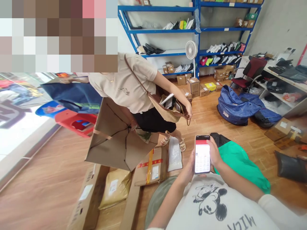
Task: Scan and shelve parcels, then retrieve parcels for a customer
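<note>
A smartphone (202, 156) with a lit white screen and a red band near its top is upright in front of my chest. My left hand (191, 164) is closed around its left side and lower edge. On the right side of the phone is my right hand (214, 151), its thumb at the upper right of the screen and its other fingers mostly hidden behind. Small icons fill the screen, too small to read. Facing me, a person (124, 83) holds a brown open umbrella (115, 140) low and has one hand at an open woven shoulder bag (165, 108).
Near my feet are a long cardboard box (90, 198) with a yellow parcel (116, 188), a taped carton (152, 167), a white parcel (175, 155) and a green sack (240, 163). Blue shelves (165, 31), a fan (191, 50) and blue bags (236, 105) stand farther back.
</note>
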Demonstrator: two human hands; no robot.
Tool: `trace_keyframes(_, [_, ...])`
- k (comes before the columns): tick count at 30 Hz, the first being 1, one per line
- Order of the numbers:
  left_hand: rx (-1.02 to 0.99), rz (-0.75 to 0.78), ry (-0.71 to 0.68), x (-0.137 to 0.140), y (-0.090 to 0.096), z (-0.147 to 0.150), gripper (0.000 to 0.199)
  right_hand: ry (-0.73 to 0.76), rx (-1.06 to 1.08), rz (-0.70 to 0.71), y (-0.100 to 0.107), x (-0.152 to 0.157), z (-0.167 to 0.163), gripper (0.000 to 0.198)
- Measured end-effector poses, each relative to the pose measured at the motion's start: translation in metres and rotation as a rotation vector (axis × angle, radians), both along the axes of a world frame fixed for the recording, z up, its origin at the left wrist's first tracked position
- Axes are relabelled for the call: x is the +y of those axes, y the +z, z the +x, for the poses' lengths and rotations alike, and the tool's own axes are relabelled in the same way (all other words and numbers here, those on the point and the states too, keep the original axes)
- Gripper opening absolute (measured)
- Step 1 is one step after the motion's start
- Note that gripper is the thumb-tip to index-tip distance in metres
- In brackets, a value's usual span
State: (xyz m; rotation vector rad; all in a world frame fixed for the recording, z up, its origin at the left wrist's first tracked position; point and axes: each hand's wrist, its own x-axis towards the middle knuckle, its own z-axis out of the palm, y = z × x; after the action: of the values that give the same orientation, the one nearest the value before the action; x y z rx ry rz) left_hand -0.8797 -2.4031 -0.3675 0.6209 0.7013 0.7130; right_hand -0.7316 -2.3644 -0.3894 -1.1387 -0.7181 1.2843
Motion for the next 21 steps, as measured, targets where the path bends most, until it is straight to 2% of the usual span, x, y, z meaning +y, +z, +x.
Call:
trace_keyframes(3, [0.003,0.018,0.01,-0.002,-0.004,0.001,0.081,0.003,0.044,-0.035,0.007,-0.002,-0.004,0.031])
trace_keyframes(9, [0.03,0.008,0.119,-0.004,-0.01,0.005,0.082,-0.005,0.062,-0.07,0.01,-0.001,-0.007,0.05])
trace_keyframes(14, [0.063,0.012,0.059,-0.003,-0.014,0.004,0.08,-0.005,0.061,-0.084,0.006,-0.001,-0.007,0.056])
trace_keyframes(21, [0.032,-0.004,0.036,0.0,-0.022,0.003,0.086,0.052,0.013,-0.041,-0.009,-0.003,0.0,0.052])
